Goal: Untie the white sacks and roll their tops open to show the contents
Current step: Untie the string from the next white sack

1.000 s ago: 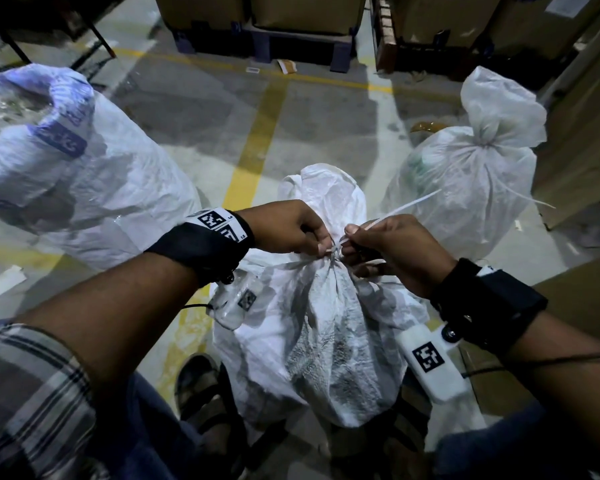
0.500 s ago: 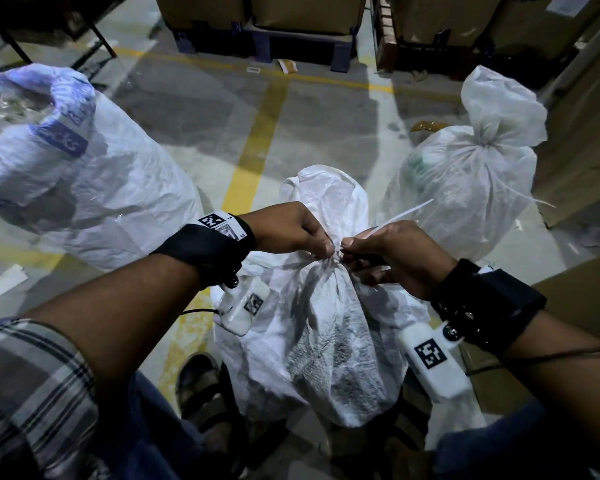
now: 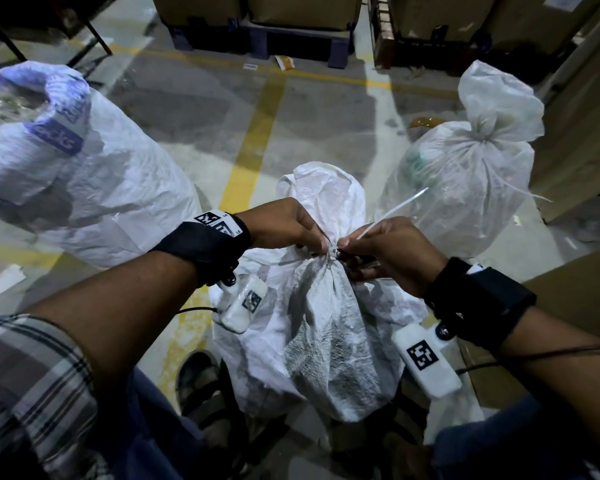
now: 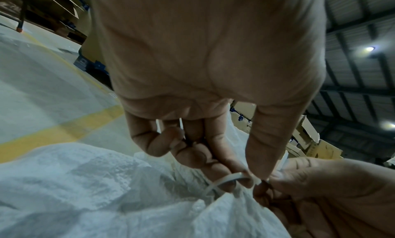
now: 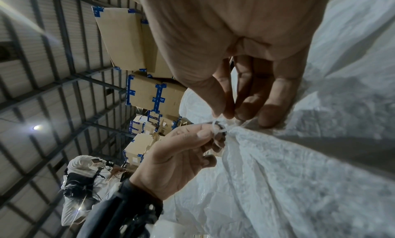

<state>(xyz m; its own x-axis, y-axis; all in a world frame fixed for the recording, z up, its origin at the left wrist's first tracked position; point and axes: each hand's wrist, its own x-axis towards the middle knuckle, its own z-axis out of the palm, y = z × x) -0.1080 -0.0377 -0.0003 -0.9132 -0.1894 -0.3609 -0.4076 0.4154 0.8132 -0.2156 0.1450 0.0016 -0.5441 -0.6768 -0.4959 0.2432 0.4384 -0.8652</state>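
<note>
Presently the work centres on the tied sack (image 3: 326, 323), which stands on the floor (image 3: 291, 126) between the person's feet, its neck gathered and cinched by a white tie (image 4: 222, 182). All positions below are given from that neck.

Left hand (image 3: 284, 225): at the neck's left side, knuckles up, wrist bent downward. Its fingers (image 4: 215, 159) are curled, thumb and forefinger pinching the tie loop; judged to be steadying the knot so it does not twist.

Right hand (image 3: 392, 251): at the neck's right side, touching the left hand at the knot. Thumb and forefinger are pressed together on the tie strands (image 5: 219, 128), the remaining fingers loosely curled against the fabric. A free tail of tie (image 3: 399, 209) rises up and away to the right, which suggests the knot is being picked loose, not yet released.

Second tied sack (image 3: 471, 178): beyond the neck to the right, untouched. Opened sack (image 3: 66, 168): well to the left, top already rolled down.
</note>
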